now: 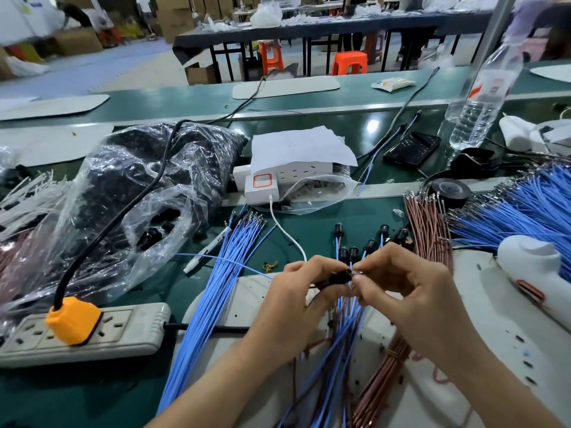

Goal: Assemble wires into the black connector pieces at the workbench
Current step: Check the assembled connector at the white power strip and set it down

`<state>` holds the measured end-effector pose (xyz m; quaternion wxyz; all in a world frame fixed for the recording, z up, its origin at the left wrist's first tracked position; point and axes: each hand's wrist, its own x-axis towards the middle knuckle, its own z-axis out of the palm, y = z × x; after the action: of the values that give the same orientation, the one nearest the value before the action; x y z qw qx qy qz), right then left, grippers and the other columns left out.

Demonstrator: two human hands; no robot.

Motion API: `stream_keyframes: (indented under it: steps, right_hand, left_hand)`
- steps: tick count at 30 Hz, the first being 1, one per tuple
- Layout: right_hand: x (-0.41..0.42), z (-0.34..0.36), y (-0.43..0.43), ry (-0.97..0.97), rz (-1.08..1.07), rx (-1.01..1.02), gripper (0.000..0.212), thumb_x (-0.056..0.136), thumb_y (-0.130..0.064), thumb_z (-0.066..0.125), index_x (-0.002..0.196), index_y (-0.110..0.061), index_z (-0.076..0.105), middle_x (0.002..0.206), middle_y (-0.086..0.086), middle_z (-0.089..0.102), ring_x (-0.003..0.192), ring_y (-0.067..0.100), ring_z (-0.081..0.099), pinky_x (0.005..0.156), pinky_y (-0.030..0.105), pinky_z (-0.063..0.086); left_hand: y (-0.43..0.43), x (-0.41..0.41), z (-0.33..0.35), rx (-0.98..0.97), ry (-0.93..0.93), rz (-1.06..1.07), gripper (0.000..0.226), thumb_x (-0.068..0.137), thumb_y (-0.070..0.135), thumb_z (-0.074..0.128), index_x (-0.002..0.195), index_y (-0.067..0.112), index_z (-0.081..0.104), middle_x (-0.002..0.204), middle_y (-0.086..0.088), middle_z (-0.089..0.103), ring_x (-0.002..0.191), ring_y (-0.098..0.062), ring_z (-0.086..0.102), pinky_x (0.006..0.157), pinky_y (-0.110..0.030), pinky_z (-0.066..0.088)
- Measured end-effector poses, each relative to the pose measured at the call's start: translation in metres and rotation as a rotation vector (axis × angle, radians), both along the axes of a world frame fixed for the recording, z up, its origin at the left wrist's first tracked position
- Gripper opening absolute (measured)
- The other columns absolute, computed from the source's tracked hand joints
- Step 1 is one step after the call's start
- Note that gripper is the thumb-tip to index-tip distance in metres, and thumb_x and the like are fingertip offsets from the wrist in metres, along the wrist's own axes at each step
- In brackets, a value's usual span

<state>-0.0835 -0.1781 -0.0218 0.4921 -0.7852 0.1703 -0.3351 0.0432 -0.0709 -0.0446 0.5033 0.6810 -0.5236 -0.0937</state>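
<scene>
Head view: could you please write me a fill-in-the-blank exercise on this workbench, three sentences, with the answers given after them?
1. The left hand holds a ____ connector piece, and the right hand pinches a wire end at it.
2. The loose wire bundle left of both hands is ____ in colour.
3. The clear water bottle stands on the far ____ side of the bench.

Missing words: black; blue; right.

Green workbench (309, 100) stretches away beyond fingers (304, 267), metal rail (340, 110) crossing it. Far past fingers, across aisle: long dark table (340, 27) on black legs, orange stools (350, 61) beneath. Cardboard boxes (177, 17) stacked far up-left of fingers; blue-grey floor mats (92, 72) same side. Grey post (494, 35) up-right of fingers. Light glare (373, 125) on green surface.
</scene>
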Motion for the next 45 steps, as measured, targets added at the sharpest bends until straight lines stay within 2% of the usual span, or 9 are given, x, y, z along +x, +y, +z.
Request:
stream_keyframes:
  steps: [5, 10, 14, 18, 30, 36, 40, 43, 45]
  right_hand:
    - [-0.001, 0.004, -0.010, 0.080, 0.083, 0.194, 0.019, 0.081, 0.006, 0.067, 0.075, -0.012, 0.068, 0.065, 0.007, 0.071, 0.054, 0.015, 0.067, 0.056, 0.018, 0.053]
    - [-0.003, 0.010, -0.012, 0.111, 0.155, 0.286, 0.007, 0.076, 0.006, 0.070, 0.076, 0.001, 0.065, 0.066, 0.014, 0.071, 0.054, 0.020, 0.067, 0.055, 0.022, 0.055]
    - [-0.004, 0.013, -0.015, 0.161, 0.184, 0.467, 0.023, 0.070, -0.014, 0.069, 0.072, 0.008, 0.061, 0.061, 0.021, 0.066, 0.047, 0.027, 0.062, 0.048, 0.025, 0.052]
    - [-0.004, 0.014, -0.015, 0.138, 0.229, 0.490, 0.016, 0.069, -0.007, 0.067, 0.077, 0.005, 0.062, 0.067, 0.023, 0.068, 0.053, 0.025, 0.065, 0.053, 0.026, 0.054]
    - [-0.004, 0.007, -0.017, 0.174, 0.282, 0.684, 0.018, 0.066, -0.011, 0.069, 0.071, 0.005, 0.062, 0.070, 0.029, 0.067, 0.053, 0.029, 0.066, 0.051, 0.030, 0.055]
    - [-0.004, 0.005, -0.020, 0.220, 0.293, 0.635, 0.016, 0.068, -0.007, 0.068, 0.075, 0.007, 0.063, 0.071, 0.030, 0.067, 0.056, 0.030, 0.067, 0.053, 0.030, 0.056]
    - [-0.003, 0.004, -0.020, 0.217, 0.283, 0.599, 0.019, 0.070, -0.006, 0.067, 0.077, 0.010, 0.061, 0.067, 0.027, 0.066, 0.052, 0.028, 0.063, 0.051, 0.029, 0.054]
    - [0.000, 0.004, -0.017, 0.164, 0.244, 0.572, 0.016, 0.071, -0.006, 0.066, 0.073, 0.008, 0.060, 0.063, 0.023, 0.064, 0.049, 0.025, 0.059, 0.049, 0.027, 0.051]
    - [0.000, 0.004, -0.017, 0.146, 0.237, 0.566, 0.010, 0.073, -0.002, 0.065, 0.073, 0.007, 0.061, 0.062, 0.021, 0.064, 0.049, 0.024, 0.059, 0.049, 0.025, 0.051]
  left_hand:
    - [0.001, 0.001, 0.002, -0.011, -0.056, -0.039, 0.023, 0.084, 0.026, 0.063, 0.102, 0.014, 0.070, 0.100, 0.026, 0.065, 0.083, 0.014, 0.056, 0.086, -0.030, 0.045]
    - [0.004, 0.003, 0.006, 0.038, 0.011, -0.067, 0.022, 0.083, 0.029, 0.061, 0.098, 0.015, 0.071, 0.069, 0.034, 0.060, 0.066, 0.007, 0.056, 0.079, -0.015, 0.039]
    - [0.005, 0.002, 0.008, 0.051, 0.009, -0.100, 0.022, 0.082, 0.029, 0.065, 0.098, 0.015, 0.072, 0.080, 0.020, 0.068, 0.074, 0.007, 0.056, 0.085, -0.026, 0.043]
    - [0.006, 0.003, 0.008, 0.059, 0.051, -0.083, 0.028, 0.079, 0.036, 0.065, 0.098, 0.017, 0.072, 0.075, 0.037, 0.060, 0.077, 0.003, 0.057, 0.081, -0.024, 0.045]
    - [0.005, 0.002, 0.005, 0.056, 0.147, -0.109, 0.013, 0.079, 0.025, 0.070, 0.085, 0.036, 0.066, 0.068, 0.022, 0.064, 0.075, -0.012, 0.063, 0.081, -0.038, 0.051]
    - [0.004, 0.005, 0.003, 0.097, 0.243, -0.184, 0.017, 0.078, 0.003, 0.073, 0.082, 0.019, 0.067, 0.066, 0.010, 0.067, 0.062, 0.002, 0.064, 0.068, -0.011, 0.047]
    - [0.003, 0.004, 0.003, 0.091, 0.324, -0.232, 0.017, 0.080, 0.005, 0.070, 0.080, 0.021, 0.066, 0.065, 0.014, 0.069, 0.062, 0.000, 0.065, 0.067, -0.014, 0.049]
    - [0.002, 0.003, 0.002, 0.038, 0.377, -0.224, 0.003, 0.083, 0.019, 0.065, 0.084, 0.022, 0.066, 0.071, 0.005, 0.071, 0.063, -0.010, 0.067, 0.069, -0.021, 0.053]
    - [0.001, 0.002, -0.001, 0.017, 0.383, -0.204, 0.004, 0.085, 0.016, 0.064, 0.086, 0.018, 0.066, 0.073, -0.001, 0.072, 0.064, -0.014, 0.068, 0.070, -0.025, 0.055]
